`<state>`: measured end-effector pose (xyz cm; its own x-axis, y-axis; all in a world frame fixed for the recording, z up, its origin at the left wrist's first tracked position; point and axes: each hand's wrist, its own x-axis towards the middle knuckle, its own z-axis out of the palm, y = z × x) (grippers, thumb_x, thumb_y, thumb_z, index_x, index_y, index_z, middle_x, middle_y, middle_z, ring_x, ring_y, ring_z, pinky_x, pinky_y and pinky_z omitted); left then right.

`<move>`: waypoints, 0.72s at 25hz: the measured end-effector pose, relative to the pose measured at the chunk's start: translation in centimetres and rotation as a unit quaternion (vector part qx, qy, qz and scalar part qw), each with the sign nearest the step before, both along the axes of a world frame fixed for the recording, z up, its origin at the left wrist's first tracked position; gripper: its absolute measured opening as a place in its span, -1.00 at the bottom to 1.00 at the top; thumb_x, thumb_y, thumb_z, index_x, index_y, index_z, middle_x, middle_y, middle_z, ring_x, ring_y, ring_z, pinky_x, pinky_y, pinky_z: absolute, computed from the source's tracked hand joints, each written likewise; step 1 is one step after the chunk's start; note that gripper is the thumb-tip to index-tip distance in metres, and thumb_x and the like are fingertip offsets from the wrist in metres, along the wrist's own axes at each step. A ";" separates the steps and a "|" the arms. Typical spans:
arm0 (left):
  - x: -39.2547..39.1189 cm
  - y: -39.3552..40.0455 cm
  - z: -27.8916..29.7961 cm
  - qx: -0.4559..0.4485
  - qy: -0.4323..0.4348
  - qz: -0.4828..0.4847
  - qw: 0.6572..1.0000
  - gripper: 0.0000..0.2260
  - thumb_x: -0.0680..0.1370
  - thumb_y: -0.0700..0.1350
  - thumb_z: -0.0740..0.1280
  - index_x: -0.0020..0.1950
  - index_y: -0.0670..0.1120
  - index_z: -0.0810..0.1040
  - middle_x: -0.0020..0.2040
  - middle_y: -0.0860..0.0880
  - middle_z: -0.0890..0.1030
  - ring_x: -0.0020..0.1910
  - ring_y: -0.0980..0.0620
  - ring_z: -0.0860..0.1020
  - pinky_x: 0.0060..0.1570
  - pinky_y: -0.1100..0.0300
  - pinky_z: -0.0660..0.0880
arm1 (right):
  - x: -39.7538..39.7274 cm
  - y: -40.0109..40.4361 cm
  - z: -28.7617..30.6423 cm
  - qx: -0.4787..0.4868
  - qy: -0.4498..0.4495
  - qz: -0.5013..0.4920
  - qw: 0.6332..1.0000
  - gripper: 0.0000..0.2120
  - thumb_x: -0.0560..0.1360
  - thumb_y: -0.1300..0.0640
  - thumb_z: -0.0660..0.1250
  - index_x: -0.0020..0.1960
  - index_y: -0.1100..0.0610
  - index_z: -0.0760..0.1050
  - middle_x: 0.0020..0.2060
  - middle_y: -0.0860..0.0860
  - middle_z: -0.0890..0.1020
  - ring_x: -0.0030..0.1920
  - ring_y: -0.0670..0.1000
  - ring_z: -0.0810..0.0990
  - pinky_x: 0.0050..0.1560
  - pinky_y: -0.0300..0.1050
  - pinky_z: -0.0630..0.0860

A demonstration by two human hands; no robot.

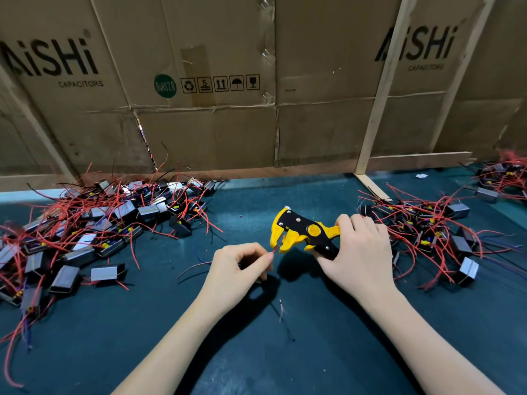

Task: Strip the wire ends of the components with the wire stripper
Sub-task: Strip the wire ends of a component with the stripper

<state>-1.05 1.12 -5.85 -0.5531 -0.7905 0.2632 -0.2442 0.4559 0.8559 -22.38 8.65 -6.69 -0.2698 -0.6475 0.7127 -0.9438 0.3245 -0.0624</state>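
My right hand (358, 252) grips the handles of a yellow and black wire stripper (299, 230), jaws pointing left and down. My left hand (239, 266) pinches a thin red wire (274, 250) between thumb and forefinger, its tip at the stripper's jaws. The component on that wire is hidden under my left hand. A big heap of grey box components with red wires (85, 232) lies at the left. A second heap of the same components (433, 232) lies at the right, just behind my right hand.
The table has a dark green mat (285, 352). Cardboard boxes (228, 95) form a wall along the back, with a wooden batten (382, 95) leaning against them. A third pile of wired components (504, 178) sits at the far right. A small wire scrap (281, 307) lies between my forearms.
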 end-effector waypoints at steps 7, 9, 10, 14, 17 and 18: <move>0.0 0.2 0.1 0.000 -0.014 -0.004 1.000 -0.75 0.56 -0.14 0.36 -0.33 -0.12 0.57 -0.44 -0.09 0.55 -0.42 0.13 0.45 -0.29 0.23 0.39 | -0.2 0.1 0.4 -0.006 0.024 0.013 1.000 -0.50 0.26 -0.28 0.40 -0.26 0.17 0.42 -0.38 0.06 0.50 -0.32 0.17 0.49 -0.20 0.01 0.34; 0.1 0.2 0.1 -0.005 -0.018 -0.011 1.000 -0.75 0.56 -0.16 0.36 -0.33 -0.12 0.56 -0.43 -0.11 0.55 -0.41 0.11 0.44 -0.28 0.19 0.38 | -0.2 0.2 0.6 -0.002 0.028 0.012 1.000 -0.52 0.28 -0.28 0.32 -0.31 0.17 0.42 -0.44 0.05 0.49 -0.38 0.15 0.48 -0.22 -0.01 0.33; 0.1 0.2 0.2 -0.006 -0.021 -0.014 1.000 -0.75 0.56 -0.16 0.36 -0.34 -0.11 0.56 -0.43 -0.11 0.54 -0.41 0.11 0.44 -0.28 0.19 0.38 | -0.2 0.2 0.7 0.002 0.028 0.014 1.000 -0.53 0.28 -0.28 0.30 -0.33 0.16 0.42 -0.46 0.05 0.48 -0.41 0.15 0.48 -0.24 -0.02 0.33; 0.3 0.0 0.1 -0.004 -0.026 -0.026 0.999 -0.74 0.56 -0.14 0.37 -0.34 -0.08 0.56 -0.43 -0.11 0.54 -0.41 0.10 0.44 -0.29 0.19 0.37 | 0.0 0.2 0.9 0.054 0.001 0.029 0.998 -0.53 0.20 -0.21 0.51 -0.42 0.13 0.37 -0.53 0.04 0.47 -0.50 0.15 0.48 -0.31 -0.09 0.28; 0.4 -0.1 0.0 -0.004 -0.022 -0.028 0.999 -0.75 0.56 -0.13 0.37 -0.33 -0.07 0.57 -0.44 -0.10 0.53 -0.42 0.12 0.43 -0.31 0.22 0.36 | 0.1 0.3 0.8 0.103 -0.024 0.004 0.994 -0.50 0.20 -0.19 0.54 -0.44 0.07 0.29 -0.52 0.07 0.51 -0.46 0.17 0.53 -0.36 -0.17 0.18; 0.4 -0.1 0.0 -0.003 -0.021 -0.029 0.999 -0.75 0.57 -0.13 0.37 -0.32 -0.07 0.57 -0.45 -0.08 0.52 -0.42 0.12 0.43 -0.31 0.24 0.36 | 0.2 0.3 0.6 0.102 -0.033 0.000 0.994 -0.50 0.24 -0.22 0.52 -0.43 0.05 0.27 -0.50 0.08 0.53 -0.43 0.18 0.55 -0.37 -0.17 0.17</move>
